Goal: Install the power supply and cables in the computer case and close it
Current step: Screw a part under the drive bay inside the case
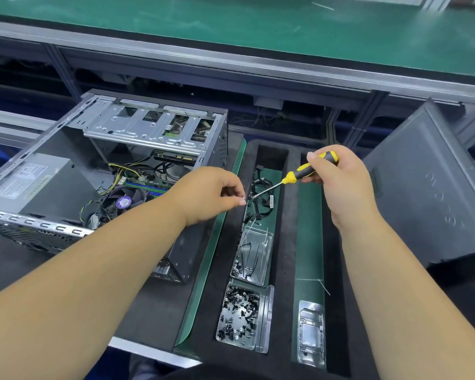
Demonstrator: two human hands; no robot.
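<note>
Partly hidden by the left forearm, the open computer case [104,171] lies on its side, power supply [30,185] in its near-left corner, cables [126,174] beside it. Just right of the case, left hand [211,194] pinches a tiny screw [243,198], hard to make out. Right hand [337,182] grips a yellow screwdriver [299,175], tip at the screw, over a black foam tray [285,242] w/ screw boxes [240,314]. Side panel [433,187], cut off at the frame edge, leans right of the tray. Green bench [231,28] beyond.

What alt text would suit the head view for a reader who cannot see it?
A person's left hand pinches a small silver screw against the tip of a yellow-and-black screwdriver held in the right hand, above a black foam tray of clear boxes of screws. An open grey metal computer case lies to the left, its dark grey side panel leaning at right.
</note>
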